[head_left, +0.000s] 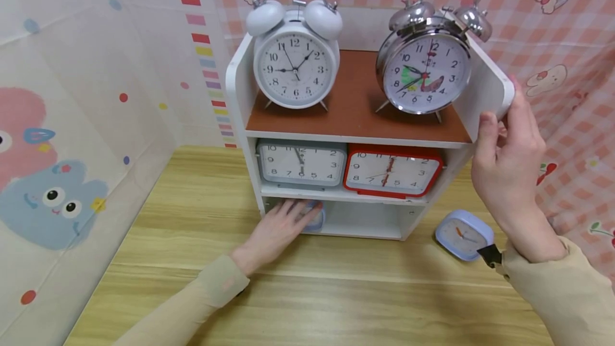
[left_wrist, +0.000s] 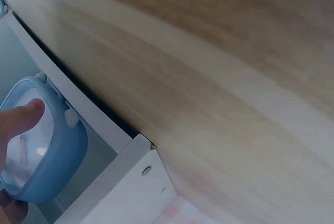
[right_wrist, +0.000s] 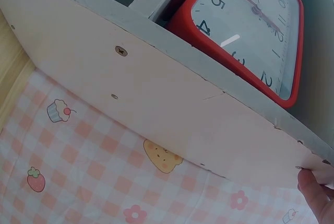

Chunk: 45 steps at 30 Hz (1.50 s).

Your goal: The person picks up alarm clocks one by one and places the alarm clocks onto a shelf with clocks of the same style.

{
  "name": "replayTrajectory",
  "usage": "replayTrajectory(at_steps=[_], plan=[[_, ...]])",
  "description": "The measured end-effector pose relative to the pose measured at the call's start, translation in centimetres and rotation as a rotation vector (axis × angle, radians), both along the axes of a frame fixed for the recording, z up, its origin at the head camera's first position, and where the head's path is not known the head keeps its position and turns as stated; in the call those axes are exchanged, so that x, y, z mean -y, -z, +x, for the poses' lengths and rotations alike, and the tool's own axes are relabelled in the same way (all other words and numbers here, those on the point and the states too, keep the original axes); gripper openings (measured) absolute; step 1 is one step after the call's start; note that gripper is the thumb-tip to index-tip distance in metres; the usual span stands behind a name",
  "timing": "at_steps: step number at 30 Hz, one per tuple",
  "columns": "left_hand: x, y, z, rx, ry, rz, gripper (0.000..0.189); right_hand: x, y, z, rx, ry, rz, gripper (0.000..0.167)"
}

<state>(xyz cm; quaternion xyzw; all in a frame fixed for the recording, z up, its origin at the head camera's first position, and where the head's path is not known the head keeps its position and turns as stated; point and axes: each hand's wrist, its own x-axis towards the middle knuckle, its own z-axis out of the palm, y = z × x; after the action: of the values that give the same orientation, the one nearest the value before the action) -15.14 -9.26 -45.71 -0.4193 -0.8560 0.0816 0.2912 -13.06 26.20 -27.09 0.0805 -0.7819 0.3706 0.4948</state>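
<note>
My left hand (head_left: 274,231) reaches into the left of the bottom compartment of a small white shelf (head_left: 365,220). It grips a light blue alarm clock (left_wrist: 62,156) there, thumb on the clock face and another finger at its edge; the head view shows only part of this clock past the fingers. At the upper right, my right hand (head_left: 511,170) holds the shelf's side panel (head_left: 485,73) by its front edge. Below that hand, a second light blue clock (head_left: 463,235) lies face up on the wooden table (head_left: 331,303).
On the brown top board stand a white twin-bell clock (head_left: 295,71) and a silver twin-bell clock (head_left: 425,76). The middle compartment holds a grey-blue clock (head_left: 301,167) beside a red clock (head_left: 391,172). Behind the shelf hangs a checkered cloth (head_left: 572,89).
</note>
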Motion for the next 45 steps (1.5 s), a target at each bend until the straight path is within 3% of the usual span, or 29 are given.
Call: replayTrajectory(at_steps=[9,37,42,45], plan=[[-0.07,0.00,-0.28,-0.008,-0.017,-0.019,0.077,0.10,-0.01,-0.03,-0.009,-0.005,-0.008,0.049],[-0.05,0.27,-0.61,-0.038,-0.035,-0.038,0.078,0.00,0.05,-0.05,-0.006,0.004,-0.005,0.047],[0.35,0.33,-0.58,-0.006,-0.021,-0.001,0.075,-0.01,0.09,-0.05,-0.006,0.003,-0.006,0.047],[0.75,0.19,-0.47,0.006,0.029,0.045,0.070,-0.01,0.05,-0.06,-0.008,0.005,-0.004,0.046]])
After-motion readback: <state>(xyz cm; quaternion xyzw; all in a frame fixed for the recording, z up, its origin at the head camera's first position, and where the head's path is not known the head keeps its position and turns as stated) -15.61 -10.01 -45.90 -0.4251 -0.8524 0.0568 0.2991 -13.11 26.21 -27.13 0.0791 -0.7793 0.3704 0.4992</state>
